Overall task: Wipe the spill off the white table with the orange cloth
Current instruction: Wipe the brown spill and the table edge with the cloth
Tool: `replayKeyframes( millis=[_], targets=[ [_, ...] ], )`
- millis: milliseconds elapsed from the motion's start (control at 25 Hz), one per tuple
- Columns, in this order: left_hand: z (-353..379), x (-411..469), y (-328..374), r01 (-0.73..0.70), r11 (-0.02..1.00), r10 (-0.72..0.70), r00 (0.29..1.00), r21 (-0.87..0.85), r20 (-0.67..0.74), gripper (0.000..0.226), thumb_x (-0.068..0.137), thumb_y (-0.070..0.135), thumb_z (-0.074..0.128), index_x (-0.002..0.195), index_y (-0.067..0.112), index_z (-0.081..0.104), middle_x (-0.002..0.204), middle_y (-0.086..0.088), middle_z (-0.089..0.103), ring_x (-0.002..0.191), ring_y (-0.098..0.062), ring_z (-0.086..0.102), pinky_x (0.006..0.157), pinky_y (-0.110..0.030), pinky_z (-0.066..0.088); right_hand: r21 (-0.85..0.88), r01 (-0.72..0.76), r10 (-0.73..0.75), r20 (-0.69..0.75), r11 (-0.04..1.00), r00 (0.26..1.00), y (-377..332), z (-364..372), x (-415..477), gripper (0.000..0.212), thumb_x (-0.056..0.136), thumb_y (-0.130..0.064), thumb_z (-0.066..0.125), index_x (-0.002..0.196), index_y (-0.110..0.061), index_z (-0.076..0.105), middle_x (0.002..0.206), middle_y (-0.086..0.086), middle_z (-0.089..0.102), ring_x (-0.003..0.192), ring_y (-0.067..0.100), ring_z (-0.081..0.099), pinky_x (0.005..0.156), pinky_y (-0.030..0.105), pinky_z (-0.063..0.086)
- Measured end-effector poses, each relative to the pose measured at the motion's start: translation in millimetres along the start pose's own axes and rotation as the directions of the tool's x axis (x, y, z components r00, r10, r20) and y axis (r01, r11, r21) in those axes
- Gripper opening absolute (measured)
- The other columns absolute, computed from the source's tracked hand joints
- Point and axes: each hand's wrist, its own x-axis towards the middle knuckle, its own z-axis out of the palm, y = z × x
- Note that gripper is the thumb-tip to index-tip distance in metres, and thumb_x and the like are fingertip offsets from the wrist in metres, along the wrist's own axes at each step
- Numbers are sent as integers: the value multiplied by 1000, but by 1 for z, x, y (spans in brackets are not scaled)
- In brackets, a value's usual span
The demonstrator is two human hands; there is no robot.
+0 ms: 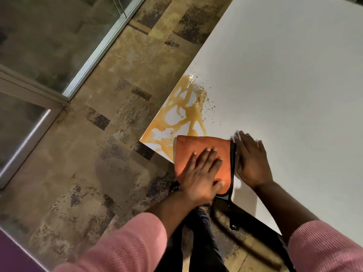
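The spill (180,112) is lying as an orange-brown web of streaks across the near corner of the white worktop (284,75), running right up to the edge, with dark specks scattering off its far side. The orange cloth (224,150), folded flat with a black trim showing along its right side, is sitting at the near end of the spill, its top edge just touching the lowest streaks. The left hand (200,173) is pressing down on the cloth, palm flat and fingers spread, gripping nothing. The right hand (251,161) is resting just beside the cloth on bare worktop, likewise open and flat, seemingly bracing. Judging by how much liquid is showing, the wiping is barely starting: nearly the whole spill and all the specks are waiting to be cleared. Below the worktop edge, patterned carpet (98,154) is stretching away toward a glass partition (49,36).
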Motion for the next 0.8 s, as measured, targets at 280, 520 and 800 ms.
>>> replayKeyframes(
  millis=[280,520,800],
  targets=[
    [21,26,-4,191,981,-192,979,17,74,92,93,77,31,162,30,-9,170,-5,-21,156,-24,-23,124,-58,-12,-37,-54,56,43,998,997,16,25,-13,62,103,-31,32,163,-15,28,172,7,20,160,25,13,128,57,7],
    [32,34,-11,144,990,-144,989,8,-33,66,105,48,35,163,35,7,173,-5,-3,159,-27,-6,124,-63,6,-84,-63,66,25,994,998,16,30,-12,64,103,-35,28,164,-14,25,172,7,18,161,24,10,128,57,7],
    [16,76,-31,84,995,-83,996,56,-24,65,103,41,30,162,36,5,173,-2,-1,159,-26,-6,125,-60,1,-112,-51,50,-7,992,999,16,31,-11,65,102,-33,30,163,-12,26,171,8,20,160,26,15,127,58,10]
  ],
)
